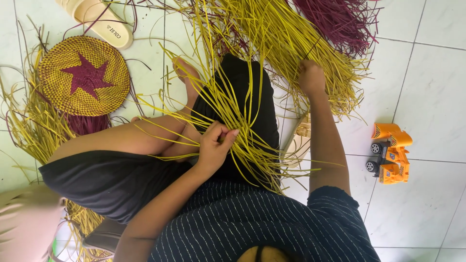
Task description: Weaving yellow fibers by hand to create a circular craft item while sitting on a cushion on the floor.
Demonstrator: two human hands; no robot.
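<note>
Where bunched over the black-clad knee (pixel 247 82), held fast: a fan of yellow strands (pixel 241 104), pinched between thumb and curled fingers of the left hand (pixel 216 143). Beyond that hand and off to its right, the right hand (pixel 310 77), clenched down into the loose yellow heap (pixel 286 39), with whatever is gripped hidden under the knuckles. Seemingly at the stage of gathering fresh strands toward the held bundle; calls next, by the look of the tangle, for a steady left pinch and a clean draw of single strands. Further past the right hand, purple strands (pixel 340 19); to its right on the white tiled floor (pixel 432 97), an orange toy truck (pixel 391 153). Left of the left hand, a round woven mat (pixel 83 75), yellow with a purple star, and beyond that a pale sandal (pixel 99 22). Down by the left elbow, a blurred pale shape (pixel 24 218), too smeared to tell
</note>
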